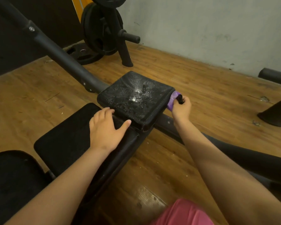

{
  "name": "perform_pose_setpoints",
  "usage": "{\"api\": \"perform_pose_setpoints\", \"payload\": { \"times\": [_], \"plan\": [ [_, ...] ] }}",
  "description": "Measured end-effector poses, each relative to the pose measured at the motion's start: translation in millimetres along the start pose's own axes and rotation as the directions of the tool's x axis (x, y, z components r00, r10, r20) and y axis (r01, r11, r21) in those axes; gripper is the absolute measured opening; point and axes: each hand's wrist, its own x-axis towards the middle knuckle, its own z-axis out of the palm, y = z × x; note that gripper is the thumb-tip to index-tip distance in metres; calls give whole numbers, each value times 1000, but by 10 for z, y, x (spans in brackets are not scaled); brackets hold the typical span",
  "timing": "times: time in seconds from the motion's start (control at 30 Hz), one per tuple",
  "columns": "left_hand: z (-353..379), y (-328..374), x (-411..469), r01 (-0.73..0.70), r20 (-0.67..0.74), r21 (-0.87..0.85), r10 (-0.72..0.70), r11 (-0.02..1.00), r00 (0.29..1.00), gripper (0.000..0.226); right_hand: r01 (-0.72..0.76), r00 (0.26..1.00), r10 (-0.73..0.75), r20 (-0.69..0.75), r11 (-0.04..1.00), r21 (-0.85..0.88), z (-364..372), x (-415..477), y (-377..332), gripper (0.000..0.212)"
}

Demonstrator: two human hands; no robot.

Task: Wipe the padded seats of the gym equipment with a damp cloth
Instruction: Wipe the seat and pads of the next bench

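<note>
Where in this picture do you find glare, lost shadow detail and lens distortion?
Head view: glare sparkles on the wet pad and sheens on the floor; the long pad is so dark its texture vanishes; the wide lens stretches the right forearm towards the bottom edge.

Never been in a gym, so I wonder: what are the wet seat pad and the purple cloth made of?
The seat pad: probably black vinyl or faux leather; glossy, stitched edge seam, droplets beading on top. The purple cloth: seems soft matte fabric, bunched in the right hand.
</note>
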Motion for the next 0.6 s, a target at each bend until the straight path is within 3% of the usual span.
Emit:
{"api": "perform_pose_setpoints", "payload": {
  "times": [0.1, 0.2, 0.27, 0.37, 0.6],
  "plan": [
    [100, 0, 181, 7, 79, 145, -19, 989, 997, 105, 37, 999, -36, 14, 996, -77, -9, 390, -190, 8],
    [125, -9, 230, -5, 55, 169, -4, 986, 998, 113, 70, 978, -13, 208, 960, -271, -37, 796, -346, 15],
    [122, -25, 236, -21, 55, 189, 11, 982, 998, 115, 97, 904, 61, 424, 934, -343, -113, 946, -450, 15],
    [137, -36, 232, -38, 59, 221, 25, 975, 998, 122, 81, 787, 174, 592, 922, -378, -246, 1105, -549, 17],
    [173, -45, 266, -27, 33, 227, 20, 974, 999, 121, 252, 687, 231, 689, 814, -523, 321, 1278, -738, 18]
  ]
}}
